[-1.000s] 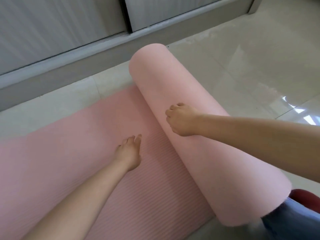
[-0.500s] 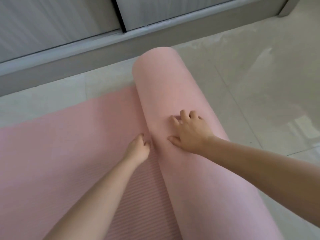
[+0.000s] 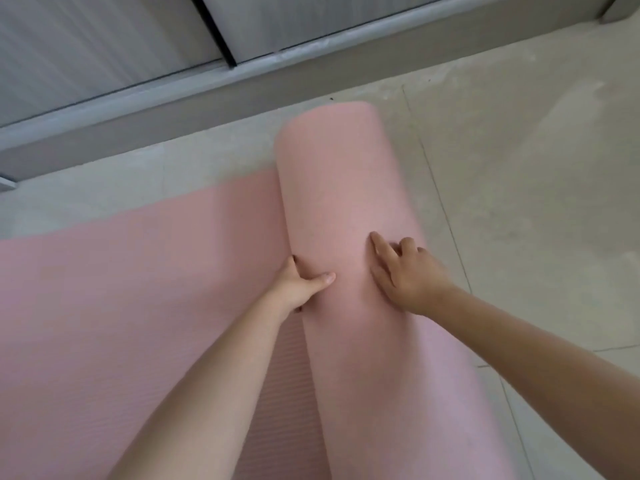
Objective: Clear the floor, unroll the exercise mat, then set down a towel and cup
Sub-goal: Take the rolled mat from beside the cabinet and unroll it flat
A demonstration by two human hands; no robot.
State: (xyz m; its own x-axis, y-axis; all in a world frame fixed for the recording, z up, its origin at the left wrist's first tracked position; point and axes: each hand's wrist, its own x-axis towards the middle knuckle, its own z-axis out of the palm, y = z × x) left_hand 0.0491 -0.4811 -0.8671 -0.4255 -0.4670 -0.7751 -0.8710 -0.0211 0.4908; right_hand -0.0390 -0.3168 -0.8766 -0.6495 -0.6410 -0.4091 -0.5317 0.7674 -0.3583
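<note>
Grey sill [image 3: 242, 95] runs along the far side, sliding panels [image 3: 104, 46] above it, a strip of bare tile between it and the pink exercise mat [image 3: 121, 306]. The mat lies flat on the floor [image 3: 536, 168] to the left, and its rolled part [image 3: 339, 188] stands as a thick cylinder just right of centre, far end close to the sill but apart from it. To the right of the roll, open tile, wide and bare, grout lines crossing it. Left hand [image 3: 298, 285] sits in the crease where roll meets flat mat, thumb laid out on the roll's side, the other fingers tucked into the crease and mostly hidden — touching, no clear grip. Right hand [image 3: 405, 271] lies palm-down on top of the roll, fingers spread and nearly straight, pressing, holding nothing. Both forearms reach in from below.
</note>
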